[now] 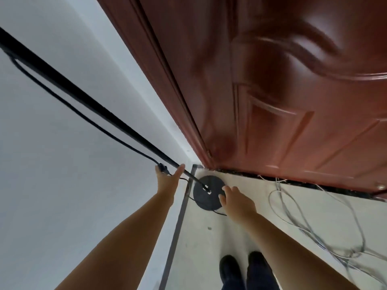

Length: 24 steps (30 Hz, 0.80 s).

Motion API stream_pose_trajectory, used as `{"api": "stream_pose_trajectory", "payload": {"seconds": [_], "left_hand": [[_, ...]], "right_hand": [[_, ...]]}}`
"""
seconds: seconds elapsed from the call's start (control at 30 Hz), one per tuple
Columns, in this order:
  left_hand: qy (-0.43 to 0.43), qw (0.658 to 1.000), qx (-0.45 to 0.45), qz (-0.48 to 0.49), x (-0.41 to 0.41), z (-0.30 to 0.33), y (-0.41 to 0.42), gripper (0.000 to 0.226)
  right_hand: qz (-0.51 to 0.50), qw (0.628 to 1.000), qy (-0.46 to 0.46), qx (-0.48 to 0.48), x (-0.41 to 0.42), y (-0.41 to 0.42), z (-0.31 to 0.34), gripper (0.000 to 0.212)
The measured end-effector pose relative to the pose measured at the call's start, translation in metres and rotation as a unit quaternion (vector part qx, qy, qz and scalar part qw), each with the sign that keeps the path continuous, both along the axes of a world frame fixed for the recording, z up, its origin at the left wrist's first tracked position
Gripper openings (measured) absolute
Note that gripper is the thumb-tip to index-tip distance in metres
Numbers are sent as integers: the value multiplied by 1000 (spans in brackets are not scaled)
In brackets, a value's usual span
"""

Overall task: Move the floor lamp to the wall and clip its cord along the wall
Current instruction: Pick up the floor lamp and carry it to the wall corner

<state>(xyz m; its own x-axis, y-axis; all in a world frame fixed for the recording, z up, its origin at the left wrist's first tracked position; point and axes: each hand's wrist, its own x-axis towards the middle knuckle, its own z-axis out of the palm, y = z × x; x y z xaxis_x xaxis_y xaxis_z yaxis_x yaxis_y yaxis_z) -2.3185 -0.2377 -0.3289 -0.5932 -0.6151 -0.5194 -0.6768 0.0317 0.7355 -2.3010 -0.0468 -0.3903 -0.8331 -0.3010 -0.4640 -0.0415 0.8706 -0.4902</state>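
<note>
The floor lamp's black pole (pixel 88 101) runs from the upper left down to its round black base (pixel 206 194), which stands on the pale floor in the corner between the white wall (pixel 62 174) and the brown door (pixel 272 91). Its black cord (pixel 69 105) hangs in a loop beside the pole, along the wall. My left hand (pixel 167 180) presses against the wall, fingers around the cord low down, near a small black piece on it. My right hand (pixel 236 200) hovers over the base's right edge with fingers apart, holding nothing.
A dark skirting strip (pixel 178 231) runs along the foot of the wall. Loose grey cables (pixel 314 222) lie in loops on the floor at the right, under the door's bottom edge. My two dark shoes (pixel 245 271) stand at the lower middle.
</note>
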Motion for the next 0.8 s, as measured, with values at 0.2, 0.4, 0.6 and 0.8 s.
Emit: {"api": "stream_pose_trajectory", "payload": {"seconds": [0.2, 0.4, 0.6, 0.8], "left_hand": [[71, 996, 22, 40, -29, -45, -14, 22], [92, 991, -6, 101, -25, -43, -9, 25], [100, 991, -28, 85, -27, -24, -12, 21], [111, 991, -26, 74, -35, -24, -20, 18]], "right_hand": [[-18, 985, -120, -119, -31, -64, -62, 45], [-103, 959, -192, -182, -36, -139, -75, 56], [-127, 964, -213, -95, -7, -101, -108, 25], [-207, 948, -229, 76, 11, 38, -164, 32]]}}
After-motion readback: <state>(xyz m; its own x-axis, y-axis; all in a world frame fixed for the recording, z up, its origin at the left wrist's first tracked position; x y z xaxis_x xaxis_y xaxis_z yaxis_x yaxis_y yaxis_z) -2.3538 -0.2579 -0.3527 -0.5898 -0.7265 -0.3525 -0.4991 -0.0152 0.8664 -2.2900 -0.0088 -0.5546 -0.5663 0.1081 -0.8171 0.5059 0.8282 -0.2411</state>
